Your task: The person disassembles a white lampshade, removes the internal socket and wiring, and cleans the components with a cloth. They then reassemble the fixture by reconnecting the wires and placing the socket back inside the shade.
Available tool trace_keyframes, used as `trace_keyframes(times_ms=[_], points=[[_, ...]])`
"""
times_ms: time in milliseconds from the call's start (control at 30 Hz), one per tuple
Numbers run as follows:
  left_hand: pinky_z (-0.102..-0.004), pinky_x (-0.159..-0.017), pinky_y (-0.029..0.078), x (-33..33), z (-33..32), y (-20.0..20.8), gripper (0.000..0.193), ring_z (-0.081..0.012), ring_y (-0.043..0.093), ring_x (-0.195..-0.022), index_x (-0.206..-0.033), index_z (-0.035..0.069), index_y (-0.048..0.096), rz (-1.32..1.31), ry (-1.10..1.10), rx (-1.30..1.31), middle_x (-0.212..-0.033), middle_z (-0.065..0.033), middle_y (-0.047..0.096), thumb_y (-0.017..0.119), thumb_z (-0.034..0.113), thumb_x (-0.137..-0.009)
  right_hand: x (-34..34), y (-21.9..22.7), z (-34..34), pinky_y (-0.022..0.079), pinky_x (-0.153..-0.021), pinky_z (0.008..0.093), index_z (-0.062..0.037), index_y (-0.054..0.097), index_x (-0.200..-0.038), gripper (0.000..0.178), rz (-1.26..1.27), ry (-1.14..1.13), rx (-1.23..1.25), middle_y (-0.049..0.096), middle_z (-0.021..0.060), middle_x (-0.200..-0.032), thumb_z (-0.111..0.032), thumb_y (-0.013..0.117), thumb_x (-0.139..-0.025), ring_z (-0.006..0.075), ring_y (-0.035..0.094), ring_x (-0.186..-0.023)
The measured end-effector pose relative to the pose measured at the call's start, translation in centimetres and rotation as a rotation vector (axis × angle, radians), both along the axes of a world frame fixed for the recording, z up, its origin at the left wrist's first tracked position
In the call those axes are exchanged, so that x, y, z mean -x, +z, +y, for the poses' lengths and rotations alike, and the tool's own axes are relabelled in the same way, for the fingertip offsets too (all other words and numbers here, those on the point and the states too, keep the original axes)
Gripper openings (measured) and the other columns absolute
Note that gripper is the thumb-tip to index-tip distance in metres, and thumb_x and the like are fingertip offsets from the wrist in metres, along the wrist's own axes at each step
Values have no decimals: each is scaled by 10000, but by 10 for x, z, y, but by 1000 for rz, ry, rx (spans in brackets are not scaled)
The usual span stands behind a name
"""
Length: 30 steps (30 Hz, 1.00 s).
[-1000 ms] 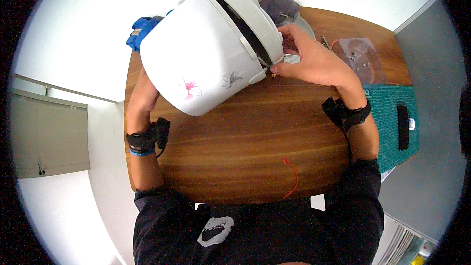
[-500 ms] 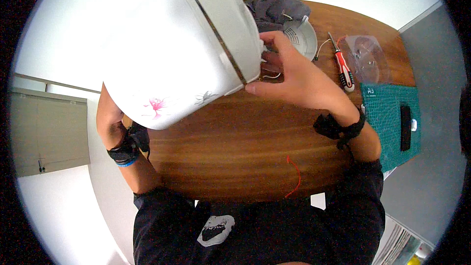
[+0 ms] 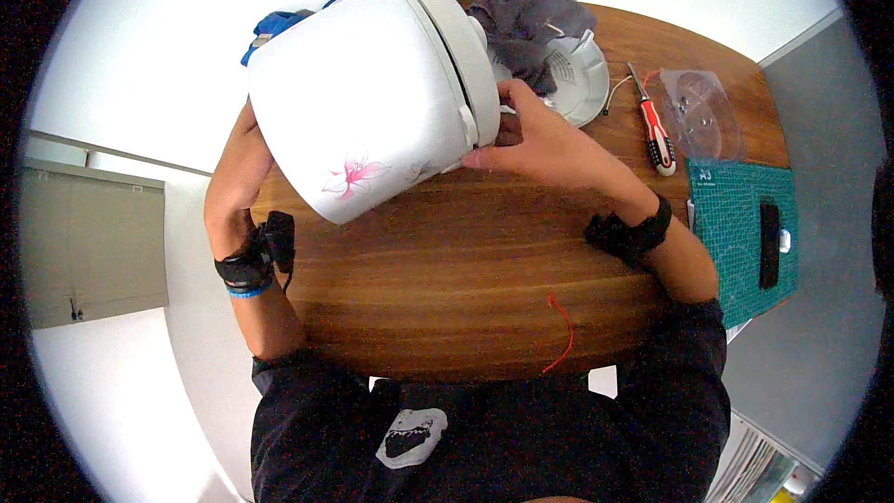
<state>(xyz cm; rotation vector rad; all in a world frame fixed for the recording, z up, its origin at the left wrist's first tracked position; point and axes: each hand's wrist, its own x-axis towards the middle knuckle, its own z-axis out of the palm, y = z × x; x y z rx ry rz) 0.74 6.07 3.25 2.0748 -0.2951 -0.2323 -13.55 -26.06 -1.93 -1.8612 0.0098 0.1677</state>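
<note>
Above the table I hold a white rice cooker [image 3: 368, 98], tilted on its side, with a pink flower printed on it and a light grey base end [image 3: 456, 56] facing right. My left hand [image 3: 247, 160] supports its left end; those fingers are hidden behind the body. The thumb of my right hand [image 3: 535, 144] presses the lower edge of the grey end, while its fingers curl round the underside. Beyond that hand lies a round grey vented cover [image 3: 579, 79], partly over a dark cloth [image 3: 531, 28].
A red-and-black handled screwdriver [image 3: 656, 130] lies beside a clear plastic tray [image 3: 700, 116] with small parts. At right, a green cutting mat [image 3: 736, 224] carries a black strip [image 3: 769, 244]. A red wire [image 3: 568, 331] rests near the front edge. Blue cloth [image 3: 270, 33] shows behind the cooker.
The rice cooker has come down and away from me, looking smaller and showing more of the table's far side. Both hands have moved with it and keep their hold.
</note>
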Motion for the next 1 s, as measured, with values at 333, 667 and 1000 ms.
trace_keyframes(times_ms=[333, 667, 1000], points=[[-424, -1064, 563, 21, -36, 11, 504, -323, 674, -1241, -1535, -45, 427, 133, -159, 183, -1357, -217, 641, 526, 170, -1090, -27, -21, -50, 476, -1170, 425, -36, 395, -1565, 700, -441, -58, 94, 545, 178, -1517, -180, 762, -987, 295, 550, -1405], [-365, -805, 632, 26, -53, -15, 238, -236, 752, -940, -1149, 48, 605, 17, -278, 170, -1067, -101, 741, 657, 270, -1080, -37, -24, -70, 558, -1059, 433, -63, 312, -1621, 734, -487, -155, 273, 528, 239, -1517, -147, 708, -1009, 338, 596, -1349], [-279, -673, 559, 41, -60, 1, 335, -130, 704, -758, -1082, -8, 727, -113, -265, -115, -918, -64, 752, 621, 310, -1095, 16, 39, -25, 334, -1259, 441, -132, 24, -1714, 1218, -491, 61, 471, 168, 205, -1750, -97, 878, -846, 338, 284, -1584]])
